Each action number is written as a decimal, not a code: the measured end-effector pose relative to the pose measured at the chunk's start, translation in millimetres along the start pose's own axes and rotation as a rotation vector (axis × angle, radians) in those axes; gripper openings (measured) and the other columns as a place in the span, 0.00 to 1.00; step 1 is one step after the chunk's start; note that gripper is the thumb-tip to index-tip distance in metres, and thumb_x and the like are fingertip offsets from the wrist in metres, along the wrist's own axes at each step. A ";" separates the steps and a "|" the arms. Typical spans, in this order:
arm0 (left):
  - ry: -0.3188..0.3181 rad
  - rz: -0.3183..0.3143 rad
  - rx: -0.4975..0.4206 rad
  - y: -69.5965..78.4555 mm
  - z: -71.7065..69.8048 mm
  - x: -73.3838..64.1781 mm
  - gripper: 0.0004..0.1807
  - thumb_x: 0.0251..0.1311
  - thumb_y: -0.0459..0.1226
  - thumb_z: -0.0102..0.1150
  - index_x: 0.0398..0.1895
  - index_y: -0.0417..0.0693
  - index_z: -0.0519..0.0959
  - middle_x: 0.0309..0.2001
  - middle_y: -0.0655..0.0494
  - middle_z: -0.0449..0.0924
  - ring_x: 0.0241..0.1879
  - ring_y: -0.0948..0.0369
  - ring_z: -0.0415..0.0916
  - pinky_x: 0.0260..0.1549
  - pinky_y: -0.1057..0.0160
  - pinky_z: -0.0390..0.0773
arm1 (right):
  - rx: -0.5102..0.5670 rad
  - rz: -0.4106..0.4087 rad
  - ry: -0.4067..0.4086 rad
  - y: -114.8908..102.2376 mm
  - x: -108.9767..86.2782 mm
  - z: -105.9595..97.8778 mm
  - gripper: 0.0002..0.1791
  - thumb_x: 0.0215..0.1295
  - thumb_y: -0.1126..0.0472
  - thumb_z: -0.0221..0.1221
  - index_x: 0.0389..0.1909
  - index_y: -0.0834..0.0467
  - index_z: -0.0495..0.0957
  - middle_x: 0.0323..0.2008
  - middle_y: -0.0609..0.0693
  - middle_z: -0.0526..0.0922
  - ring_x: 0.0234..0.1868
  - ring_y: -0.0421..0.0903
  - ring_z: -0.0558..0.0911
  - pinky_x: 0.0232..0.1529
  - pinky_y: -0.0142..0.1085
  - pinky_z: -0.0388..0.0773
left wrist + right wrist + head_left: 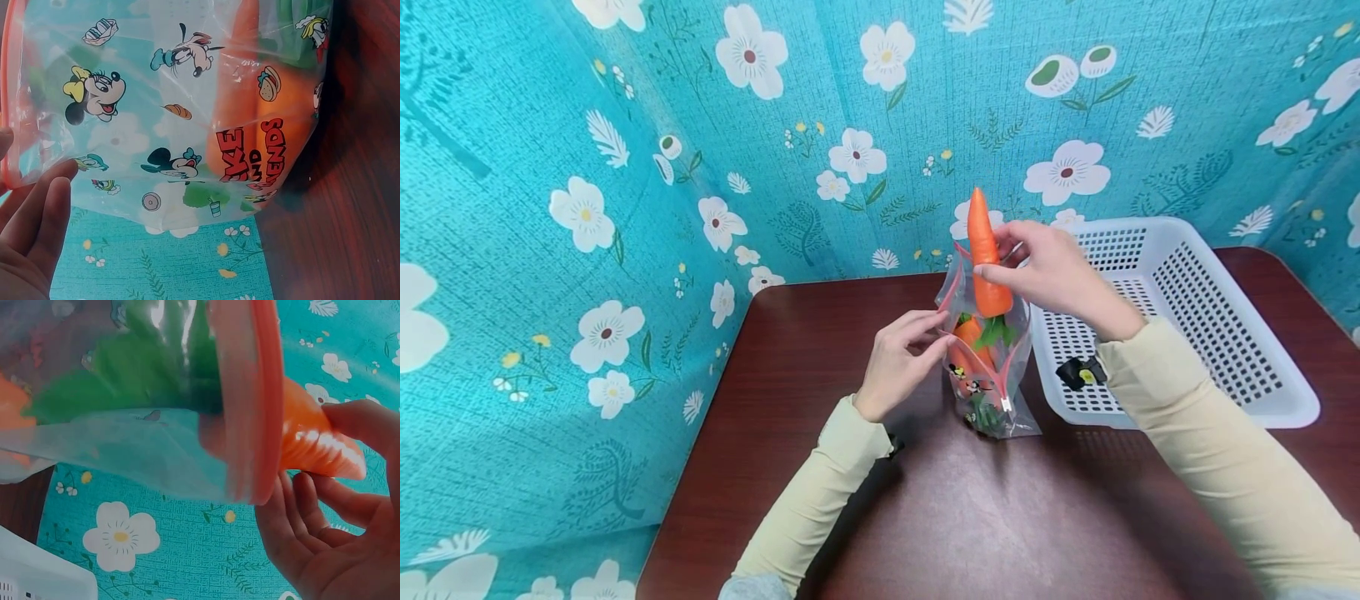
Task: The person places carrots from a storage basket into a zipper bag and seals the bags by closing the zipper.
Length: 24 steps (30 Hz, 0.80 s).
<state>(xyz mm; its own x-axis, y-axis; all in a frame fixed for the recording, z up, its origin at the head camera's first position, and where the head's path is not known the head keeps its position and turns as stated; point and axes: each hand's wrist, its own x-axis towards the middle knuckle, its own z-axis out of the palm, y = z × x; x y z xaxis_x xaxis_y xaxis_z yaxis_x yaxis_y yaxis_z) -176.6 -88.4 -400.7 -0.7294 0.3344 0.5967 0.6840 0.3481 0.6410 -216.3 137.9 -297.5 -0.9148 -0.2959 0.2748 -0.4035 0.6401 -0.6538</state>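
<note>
My right hand (1037, 262) grips an orange carrot (981, 242) between thumb and fingers, its pointed tip up and its green leafy top (997, 332) down inside the mouth of a clear zip bag (1017, 367). In the right wrist view the carrot's leaves (144, 369) show through the plastic. My left hand (898, 358) pinches the bag's red-edged rim on the left side. More carrots (967, 340) lie within the bag, and the left wrist view shows them behind the cartoon prints (100, 94).
A white slotted plastic basket (1195, 308) stands on the right of the dark red-brown table (820, 325), close beside the bag. Behind and to the left hangs a turquoise flowered cloth (820, 108).
</note>
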 end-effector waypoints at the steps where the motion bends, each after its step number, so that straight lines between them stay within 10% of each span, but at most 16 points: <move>1: 0.001 0.002 0.002 -0.1 -0.1 0.2 0.18 0.59 0.34 0.64 0.53 0.37 0.80 0.46 0.45 0.82 0.38 0.63 0.85 0.34 0.70 0.82 | -0.008 0.003 -0.005 -0.6 -0.7 0.4 0.23 0.59 0.55 0.64 0.53 0.60 0.76 0.39 0.56 0.82 0.37 0.51 0.80 0.33 0.39 0.74; 24: 0.053 0.010 0.001 3.0 3.3 4.4 0.19 0.59 0.35 0.65 0.53 0.38 0.80 0.47 0.45 0.81 0.36 0.58 0.86 0.34 0.72 0.81 | -0.112 0.027 -0.106 -12.4 -14.5 8.4 0.24 0.56 0.56 0.68 0.49 0.61 0.70 0.36 0.57 0.85 0.30 0.49 0.82 0.29 0.40 0.78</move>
<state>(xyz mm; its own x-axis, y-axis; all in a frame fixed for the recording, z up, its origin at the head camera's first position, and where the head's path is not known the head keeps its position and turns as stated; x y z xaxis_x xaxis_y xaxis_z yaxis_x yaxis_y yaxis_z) -177.7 -83.0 -397.8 -0.7221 0.2912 0.6275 0.6910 0.3459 0.6347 -197.8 128.3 -299.3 -0.9209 -0.3467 0.1783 -0.3834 0.7222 -0.5758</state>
